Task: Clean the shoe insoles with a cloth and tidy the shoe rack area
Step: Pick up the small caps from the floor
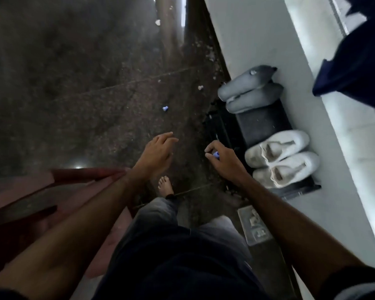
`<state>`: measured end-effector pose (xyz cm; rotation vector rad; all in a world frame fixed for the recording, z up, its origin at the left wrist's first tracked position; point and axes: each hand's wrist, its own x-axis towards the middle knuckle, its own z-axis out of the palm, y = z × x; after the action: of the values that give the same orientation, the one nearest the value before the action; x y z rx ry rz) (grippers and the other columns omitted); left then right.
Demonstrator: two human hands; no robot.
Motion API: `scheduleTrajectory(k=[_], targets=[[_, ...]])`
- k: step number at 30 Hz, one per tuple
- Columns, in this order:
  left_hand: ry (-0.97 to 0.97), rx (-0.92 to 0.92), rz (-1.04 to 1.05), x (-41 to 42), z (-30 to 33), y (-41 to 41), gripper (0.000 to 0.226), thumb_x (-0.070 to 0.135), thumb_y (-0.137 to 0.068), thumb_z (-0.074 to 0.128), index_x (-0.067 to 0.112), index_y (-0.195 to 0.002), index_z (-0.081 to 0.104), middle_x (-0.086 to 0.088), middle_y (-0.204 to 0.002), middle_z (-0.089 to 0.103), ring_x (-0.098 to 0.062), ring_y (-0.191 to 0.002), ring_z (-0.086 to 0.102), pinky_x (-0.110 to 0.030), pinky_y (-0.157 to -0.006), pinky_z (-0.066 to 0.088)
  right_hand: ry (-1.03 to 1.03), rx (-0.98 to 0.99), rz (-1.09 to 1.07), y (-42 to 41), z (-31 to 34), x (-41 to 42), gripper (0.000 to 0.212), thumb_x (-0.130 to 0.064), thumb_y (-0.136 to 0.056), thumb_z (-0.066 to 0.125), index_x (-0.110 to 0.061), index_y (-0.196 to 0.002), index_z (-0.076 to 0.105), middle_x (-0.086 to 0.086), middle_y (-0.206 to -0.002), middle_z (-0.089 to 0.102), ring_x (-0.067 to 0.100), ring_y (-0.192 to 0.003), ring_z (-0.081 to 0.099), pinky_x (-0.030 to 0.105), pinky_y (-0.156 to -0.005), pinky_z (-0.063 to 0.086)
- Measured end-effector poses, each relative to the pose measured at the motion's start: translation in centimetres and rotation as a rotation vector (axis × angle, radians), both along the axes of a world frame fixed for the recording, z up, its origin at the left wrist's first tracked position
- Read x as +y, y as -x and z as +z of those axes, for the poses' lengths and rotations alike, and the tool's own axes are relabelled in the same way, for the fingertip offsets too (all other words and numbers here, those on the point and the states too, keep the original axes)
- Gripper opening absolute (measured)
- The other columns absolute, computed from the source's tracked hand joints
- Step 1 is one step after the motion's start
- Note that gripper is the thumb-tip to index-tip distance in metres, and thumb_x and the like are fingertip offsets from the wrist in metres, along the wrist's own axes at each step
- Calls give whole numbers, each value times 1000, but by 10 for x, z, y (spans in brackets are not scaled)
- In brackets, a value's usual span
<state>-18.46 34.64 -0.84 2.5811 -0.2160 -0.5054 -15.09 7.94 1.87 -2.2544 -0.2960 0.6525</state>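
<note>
Speckled floor (74,83); blue scrap (216,155) within right hand (225,161) grip.

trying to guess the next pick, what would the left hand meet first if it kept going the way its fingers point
The left hand points up and forward over the dark floor. The nearest thing roughly on that line is the small blue scrap on the floor, though depth is unclear; otherwise the way looks free.

The person wears faded grey trousers (160,215) and a dark navy top (182,267) that hangs over the waist. Both forearms are bare. A dark cuff with a paler grey band (364,284) shows on the right arm near the elbow. One foot (165,187) is bare, with no sock or shoe.
</note>
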Motion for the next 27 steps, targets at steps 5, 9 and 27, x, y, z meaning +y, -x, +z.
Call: scheduleTrajectory(k=[5,9,27], targets=[[3,-40,70,58,1,-67,53,25,-84,42,11,-134,56,-18,-145,49,-37,-135,47,-52,-107,43,0,9,-6,-69,4,53,11,-9,-100,56,-18,-105,58,-2,-76,67,5,-66,63,30,-64,53],[2,-73,94,76,-7,-117,48,9,-88,59,9,-136,55,-16,-147,47,-35,-136,44,-49,-109,41,-4,1,-58,-130,-6,78,12,-8,-99,56,-17,-106,59,0,-76,68,9,-67,64,34,-69,56],[25,207,297,133,-232,-383,47,14,-92,61,7,-138,51,-16,-141,49,-36,-131,45,-46,-110,36,164,236,-244,-410,-229,149,20,-29,-96,63,-20,-113,59,1,-105,68,18,-96,66,39,-85,55]])
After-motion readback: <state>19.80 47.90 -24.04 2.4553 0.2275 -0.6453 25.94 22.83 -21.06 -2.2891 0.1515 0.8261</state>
